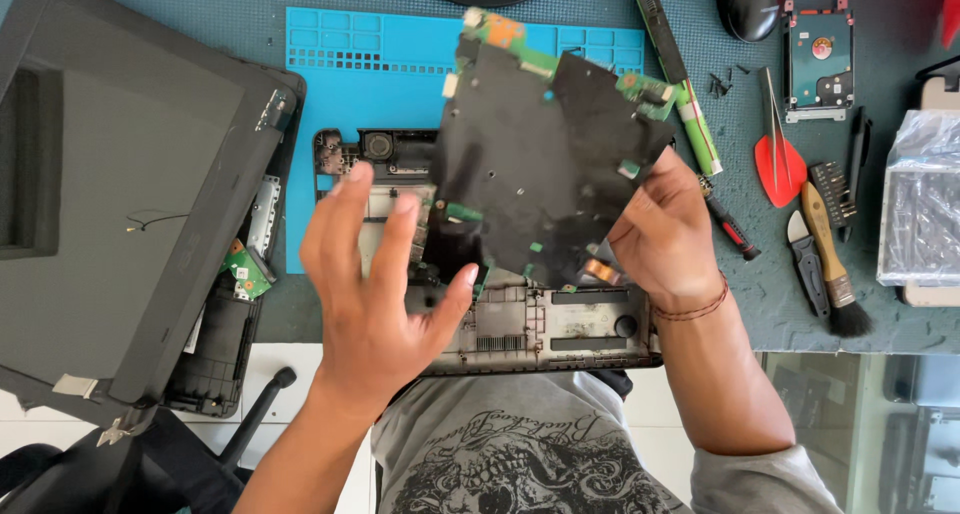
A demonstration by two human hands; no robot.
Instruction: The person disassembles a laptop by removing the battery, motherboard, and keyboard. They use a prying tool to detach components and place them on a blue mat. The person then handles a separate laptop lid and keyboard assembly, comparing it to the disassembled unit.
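My right hand point(668, 232) grips the right edge of a laptop mainboard point(535, 164), a green board covered by a black sheet, and holds it tilted above the opened laptop base point(545, 326). My left hand point(372, 284) is spread open just left of the board, thumb near its lower edge, holding nothing. The base lies on a blue work mat point(330, 84) and its middle is hidden by the board.
A dark laptop lid and bottom cover point(120, 194) lie at the left. To the right are a green-tipped long strip point(690, 114), a red spudger point(778, 159), a brush point(828, 264), a screwdriver point(728, 224), a hard drive point(820, 62), loose screws and a wrapped part point(922, 199).
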